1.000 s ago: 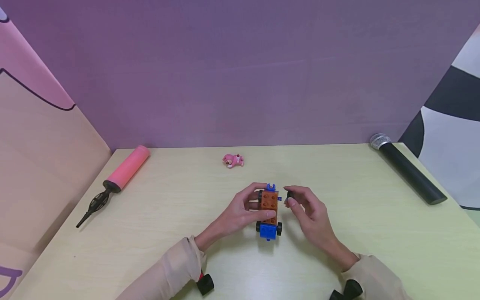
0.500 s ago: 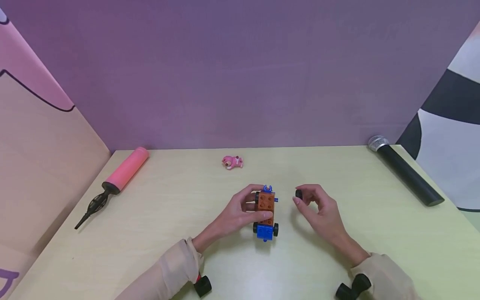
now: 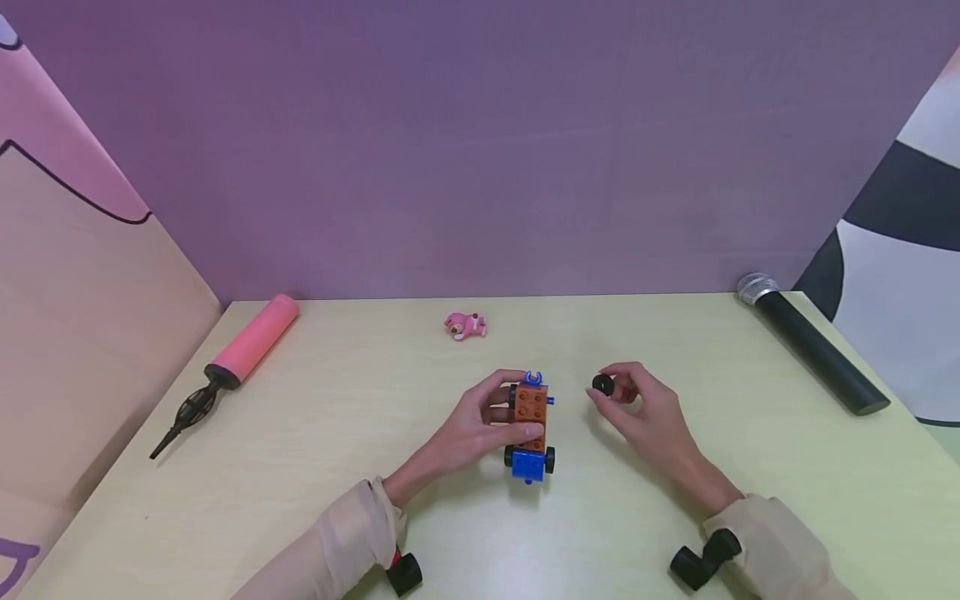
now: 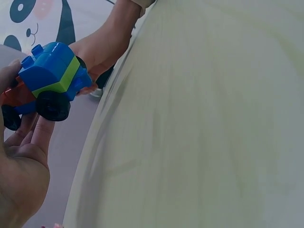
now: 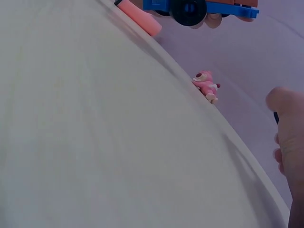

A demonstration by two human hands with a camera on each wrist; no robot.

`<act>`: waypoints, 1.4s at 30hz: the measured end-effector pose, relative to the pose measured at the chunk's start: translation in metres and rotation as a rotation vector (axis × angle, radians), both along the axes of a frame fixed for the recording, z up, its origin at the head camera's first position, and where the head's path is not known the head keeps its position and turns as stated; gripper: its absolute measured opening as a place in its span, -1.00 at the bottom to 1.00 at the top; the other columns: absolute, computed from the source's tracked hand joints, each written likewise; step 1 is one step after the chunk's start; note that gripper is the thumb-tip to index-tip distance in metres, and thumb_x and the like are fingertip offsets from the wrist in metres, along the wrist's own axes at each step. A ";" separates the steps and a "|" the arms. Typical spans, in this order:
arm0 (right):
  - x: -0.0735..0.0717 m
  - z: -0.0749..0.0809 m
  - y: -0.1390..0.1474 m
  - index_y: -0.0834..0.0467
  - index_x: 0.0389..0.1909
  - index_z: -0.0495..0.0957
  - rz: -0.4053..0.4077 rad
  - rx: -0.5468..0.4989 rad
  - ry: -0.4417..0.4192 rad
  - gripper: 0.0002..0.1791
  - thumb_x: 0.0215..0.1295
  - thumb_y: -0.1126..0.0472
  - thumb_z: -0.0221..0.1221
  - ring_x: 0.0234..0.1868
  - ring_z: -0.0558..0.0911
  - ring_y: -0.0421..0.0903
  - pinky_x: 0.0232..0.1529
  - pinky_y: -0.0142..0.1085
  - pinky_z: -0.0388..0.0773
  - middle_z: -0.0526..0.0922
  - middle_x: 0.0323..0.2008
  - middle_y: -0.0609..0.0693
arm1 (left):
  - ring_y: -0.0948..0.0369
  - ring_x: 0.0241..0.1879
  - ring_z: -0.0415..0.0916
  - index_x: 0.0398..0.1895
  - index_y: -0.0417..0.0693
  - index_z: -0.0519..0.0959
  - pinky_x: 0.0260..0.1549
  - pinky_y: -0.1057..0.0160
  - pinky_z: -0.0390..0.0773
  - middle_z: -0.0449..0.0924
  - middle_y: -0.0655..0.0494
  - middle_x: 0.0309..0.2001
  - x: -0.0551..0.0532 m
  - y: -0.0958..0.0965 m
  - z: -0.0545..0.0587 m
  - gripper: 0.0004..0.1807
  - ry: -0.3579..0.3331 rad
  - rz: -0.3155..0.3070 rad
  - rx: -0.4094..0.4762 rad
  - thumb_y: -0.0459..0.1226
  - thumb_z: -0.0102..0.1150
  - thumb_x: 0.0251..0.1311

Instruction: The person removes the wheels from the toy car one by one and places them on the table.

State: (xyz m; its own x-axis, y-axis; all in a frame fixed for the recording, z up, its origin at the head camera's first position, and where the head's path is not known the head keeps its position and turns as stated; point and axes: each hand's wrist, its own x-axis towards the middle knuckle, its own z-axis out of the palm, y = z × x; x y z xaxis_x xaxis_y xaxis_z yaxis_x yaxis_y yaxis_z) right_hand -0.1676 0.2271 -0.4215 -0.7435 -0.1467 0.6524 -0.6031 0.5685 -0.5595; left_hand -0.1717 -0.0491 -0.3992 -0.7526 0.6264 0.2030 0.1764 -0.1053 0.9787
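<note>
My left hand [image 3: 468, 437] grips a toy car [image 3: 531, 406] of building blocks, its thumb lying across the orange studded bricks. Blue blocks make up the end nearer me, and a blue hook sticks out at the far end. In the left wrist view the car's blue block [image 4: 50, 69] shows a green strip and black wheels. A bare blue axle peg [image 3: 551, 401] juts from the car's far right corner. To the right of it, my right hand [image 3: 656, 421] pinches a small black wheel [image 3: 603, 384] between thumb and fingertips, apart from the car.
A small pink bear figure [image 3: 466, 326] lies behind the hands. On the left is a pink hand pump [image 3: 255, 337] with a black nozzle. A black microphone [image 3: 817, 346] lies along the right side of the table [image 3: 337, 375]. Purple panelling [image 3: 480, 150] rises behind.
My right hand has drawn back to the right from the car with the wheel, which now turns its round face to the head view. The left hand and car have barely shifted.
</note>
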 end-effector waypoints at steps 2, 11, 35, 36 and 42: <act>-0.002 0.000 0.001 0.32 -0.02 0.57 -0.024 0.029 -0.025 -0.60 0.13 0.48 0.45 -0.38 0.50 -0.16 -0.30 -0.56 0.44 0.49 -0.46 -0.14 | 0.04 0.01 0.67 0.42 -0.16 0.34 0.01 0.06 0.68 0.58 -0.15 0.11 0.000 0.000 0.000 -0.40 0.000 -0.002 0.003 -0.26 0.32 0.38; -0.007 0.000 0.004 0.32 0.00 0.57 -0.116 0.126 -0.193 -0.66 0.26 0.34 0.43 -0.35 0.50 -0.09 -0.32 -0.40 0.49 0.52 -0.42 -0.06 | 0.04 0.01 0.67 0.41 -0.17 0.35 0.01 0.06 0.68 0.58 -0.15 0.11 0.001 0.002 0.000 -0.41 -0.008 -0.005 0.009 -0.30 0.31 0.39; -0.026 0.000 0.005 0.38 -0.01 0.56 -0.201 0.244 -0.385 -0.62 0.35 0.18 0.39 -0.36 0.45 0.01 -0.33 -0.16 0.43 0.51 -0.43 0.05 | 0.05 0.03 0.66 0.42 -0.14 0.35 0.03 0.07 0.67 0.58 -0.14 0.12 0.002 0.003 0.000 -0.40 -0.014 0.004 -0.015 -0.26 0.32 0.39; -0.027 0.001 0.004 0.38 -0.01 0.57 -0.205 0.248 -0.387 -0.61 0.35 0.17 0.39 -0.36 0.46 0.02 -0.34 -0.16 0.43 0.51 -0.42 0.05 | 0.04 0.03 0.66 0.41 -0.14 0.35 0.03 0.07 0.67 0.57 -0.14 0.12 0.002 0.003 0.000 -0.40 -0.012 0.004 -0.016 -0.26 0.32 0.39; -0.028 0.002 0.003 0.38 -0.01 0.58 -0.220 0.265 -0.405 -0.59 0.35 0.14 0.39 -0.33 0.46 0.04 -0.33 -0.15 0.44 0.52 -0.39 0.08 | 0.04 0.01 0.67 0.41 -0.14 0.35 0.02 0.07 0.67 0.60 -0.13 0.10 0.002 0.004 0.001 -0.40 -0.017 0.003 -0.017 -0.25 0.32 0.38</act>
